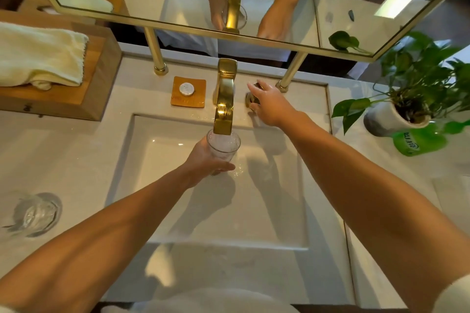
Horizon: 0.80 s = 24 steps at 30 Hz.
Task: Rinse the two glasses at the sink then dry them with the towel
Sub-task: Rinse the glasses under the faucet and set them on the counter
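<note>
My left hand (203,160) grips a clear glass (223,145) upright under the spout of the gold faucet (223,99), over the white sink basin (178,211). Water fills the glass and spills over into the basin. My right hand (269,104) reaches to the gold tap handle (251,99) right of the faucet, fingers around it. A second clear glass (38,213) stands on the counter at the near left. A cream towel (38,56) lies folded on a wooden box (99,84) at the far left.
A wooden soap dish (188,91) with a round wrapped soap sits left of the faucet. A potted green plant (412,99) and a green bottle (417,142) stand at the right. A gold-framed mirror (229,33) on two posts rises behind the sink.
</note>
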{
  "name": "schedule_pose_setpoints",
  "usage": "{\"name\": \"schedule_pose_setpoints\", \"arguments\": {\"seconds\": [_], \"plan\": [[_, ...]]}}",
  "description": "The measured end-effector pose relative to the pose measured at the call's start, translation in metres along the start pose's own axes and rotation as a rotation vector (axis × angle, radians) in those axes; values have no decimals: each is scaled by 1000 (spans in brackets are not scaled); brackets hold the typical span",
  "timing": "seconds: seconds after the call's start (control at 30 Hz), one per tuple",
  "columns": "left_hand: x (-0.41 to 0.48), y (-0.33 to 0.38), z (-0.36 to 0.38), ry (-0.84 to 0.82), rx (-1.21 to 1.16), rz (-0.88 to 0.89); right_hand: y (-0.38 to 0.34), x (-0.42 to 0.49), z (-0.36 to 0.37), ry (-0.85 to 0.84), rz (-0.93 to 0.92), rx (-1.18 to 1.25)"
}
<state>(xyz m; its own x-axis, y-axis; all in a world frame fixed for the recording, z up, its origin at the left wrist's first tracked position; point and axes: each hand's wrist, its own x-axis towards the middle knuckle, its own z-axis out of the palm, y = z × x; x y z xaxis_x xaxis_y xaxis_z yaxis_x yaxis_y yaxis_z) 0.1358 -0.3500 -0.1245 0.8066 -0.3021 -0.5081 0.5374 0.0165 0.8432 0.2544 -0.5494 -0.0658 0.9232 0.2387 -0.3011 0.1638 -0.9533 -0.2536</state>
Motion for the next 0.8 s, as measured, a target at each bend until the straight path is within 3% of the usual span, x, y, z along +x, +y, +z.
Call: {"name": "schedule_pose_setpoints", "arguments": {"seconds": [0.4,0.67,0.8], "plan": [[-1,7,-5,46,26,7,1,19,7,137,-10,-203],[-4,8,1,74,68,10,-5,18,6,270,7,-78],[-9,5,-1,90,165,19,-7,17,5,202,123,62]]}}
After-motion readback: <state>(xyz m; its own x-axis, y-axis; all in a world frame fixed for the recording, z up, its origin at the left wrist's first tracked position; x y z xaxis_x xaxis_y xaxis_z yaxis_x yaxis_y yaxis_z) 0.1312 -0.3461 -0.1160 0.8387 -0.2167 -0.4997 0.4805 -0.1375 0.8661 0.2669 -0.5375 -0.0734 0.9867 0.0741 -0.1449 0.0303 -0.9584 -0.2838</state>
